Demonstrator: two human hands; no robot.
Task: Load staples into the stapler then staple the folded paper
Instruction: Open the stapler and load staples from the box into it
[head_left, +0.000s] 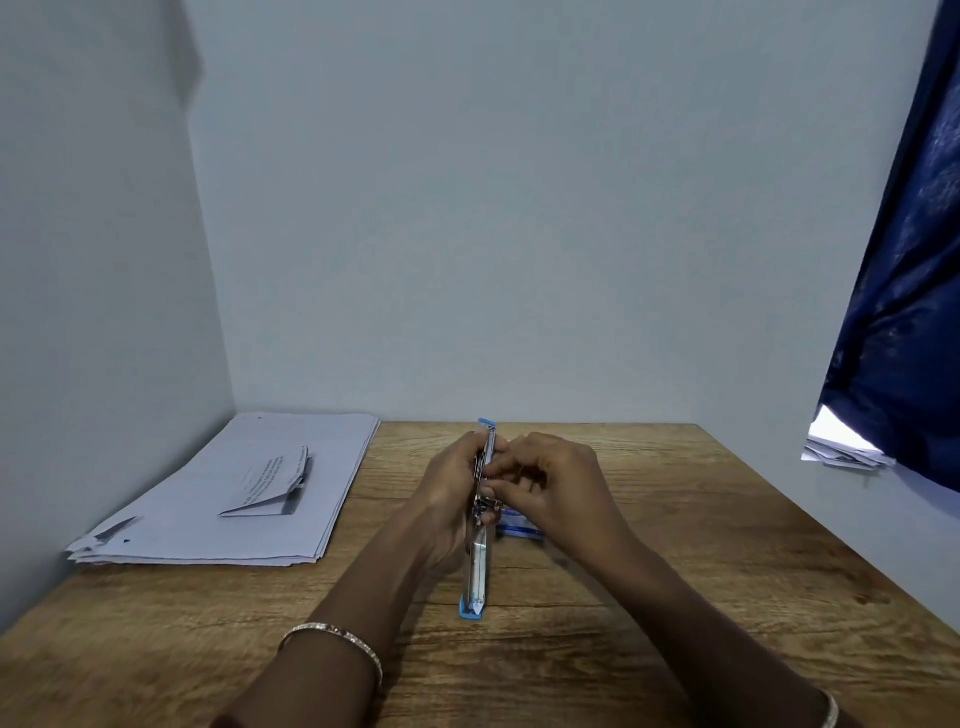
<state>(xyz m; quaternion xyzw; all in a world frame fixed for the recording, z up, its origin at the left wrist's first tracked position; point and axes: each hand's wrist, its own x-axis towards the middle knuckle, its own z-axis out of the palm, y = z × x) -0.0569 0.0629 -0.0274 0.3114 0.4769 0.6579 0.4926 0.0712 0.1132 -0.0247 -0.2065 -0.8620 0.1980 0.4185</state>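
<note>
I have the stapler (482, 519) opened out flat in the middle of the counter (675, 597), one blue-tipped end pointing to 12 o'clock toward the wall and the other to 6 o'clock toward me. My left hand (452, 499) is wrapped around its far metal half from the 9 o'clock side, fingers closed on it and lifting that end a little off the wood. My right hand (550, 488) comes in from 3 o'clock with thumb and fingertips pinched together against the metal channel near the hinge; whether a strip of staples sits between them I cannot tell, the spot is too small and blurred. Just under my right palm, at 3 o'clock of the stapler's hinge, a small blue and white box (519, 529) lies on the counter, partly hidden by my hand.

The folded paper (275, 483), with print on its upper face, rests well apart at 9 o'clock, on top of a stack of white sheets (208, 519) that fills the counter's far left corner. A thin bangle (337, 642) circles my left wrist. At 2 o'clock a dark blue curtain (904, 291) hangs beside the counter.
</note>
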